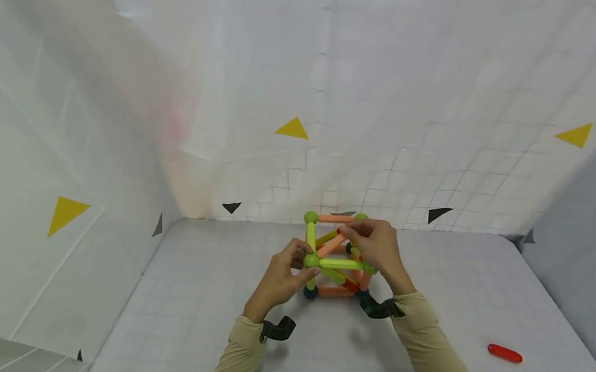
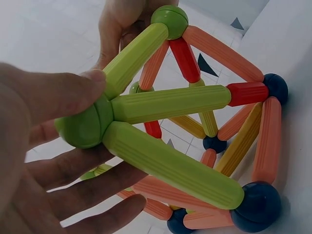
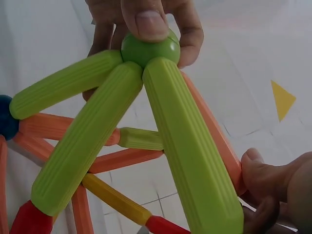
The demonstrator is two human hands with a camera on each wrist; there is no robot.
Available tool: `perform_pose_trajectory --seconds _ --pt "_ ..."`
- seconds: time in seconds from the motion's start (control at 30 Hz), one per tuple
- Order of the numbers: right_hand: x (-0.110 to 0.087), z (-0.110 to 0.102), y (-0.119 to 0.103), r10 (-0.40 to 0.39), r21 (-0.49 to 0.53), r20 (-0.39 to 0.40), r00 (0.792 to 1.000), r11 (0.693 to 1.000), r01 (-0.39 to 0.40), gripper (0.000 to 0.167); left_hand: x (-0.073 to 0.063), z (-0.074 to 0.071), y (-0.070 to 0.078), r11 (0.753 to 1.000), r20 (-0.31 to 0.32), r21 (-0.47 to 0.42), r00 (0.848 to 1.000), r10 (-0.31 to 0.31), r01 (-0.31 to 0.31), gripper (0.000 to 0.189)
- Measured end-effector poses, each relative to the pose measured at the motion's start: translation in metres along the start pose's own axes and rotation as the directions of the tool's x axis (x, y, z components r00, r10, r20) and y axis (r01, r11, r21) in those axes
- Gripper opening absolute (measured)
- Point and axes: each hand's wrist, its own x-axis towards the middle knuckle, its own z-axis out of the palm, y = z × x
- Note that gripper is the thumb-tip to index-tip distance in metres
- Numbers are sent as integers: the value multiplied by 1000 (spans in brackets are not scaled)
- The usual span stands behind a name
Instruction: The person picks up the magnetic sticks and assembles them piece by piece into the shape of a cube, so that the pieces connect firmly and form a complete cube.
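A box-like frame of magnetic rods and balls stands on the table between both hands. My left hand [image 1: 281, 275] grips the green ball [image 2: 85, 122] at its near left upper corner, thumb on one side and fingers on the other. Several lime-green rods [image 2: 170, 105] meet at that ball. With thumb and fingers, my right hand [image 1: 375, 244] pinches the far end of an orange rod [image 3: 212, 129], which slants across the open top from the held ball. Dark blue balls [image 2: 256, 204] form lower corners, joined by orange rods [image 1: 337, 292].
A loose red rod [image 1: 505, 353] lies on the white table [image 1: 188, 317] to the right. White sheeting with yellow triangles [image 1: 293, 128] and black ones rises behind and at both sides. Each wrist wears a black camera mount [image 1: 278, 328].
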Motion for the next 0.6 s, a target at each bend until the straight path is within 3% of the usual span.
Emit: perform_pose_trajectory --seconds 0.23,0.37,0.47,0.6 --pt "-1 5 -6 -68 -136 -8 998 989 66 25 1 1 -2 1000 -13 -11 1000 -13 13 34" --pt "-3 5 -10 -83 -198 20 996 977 86 27 1 4 -3 993 1 -99 998 -64 64 37" --pt "-3 1 -9 -103 -200 -4 995 975 100 27 2 6 -3 958 47 -258 992 -114 122 41" --pt "-5 -15 1 -154 -199 -116 981 971 129 22 3 9 -4 886 84 -425 982 -168 188 42"
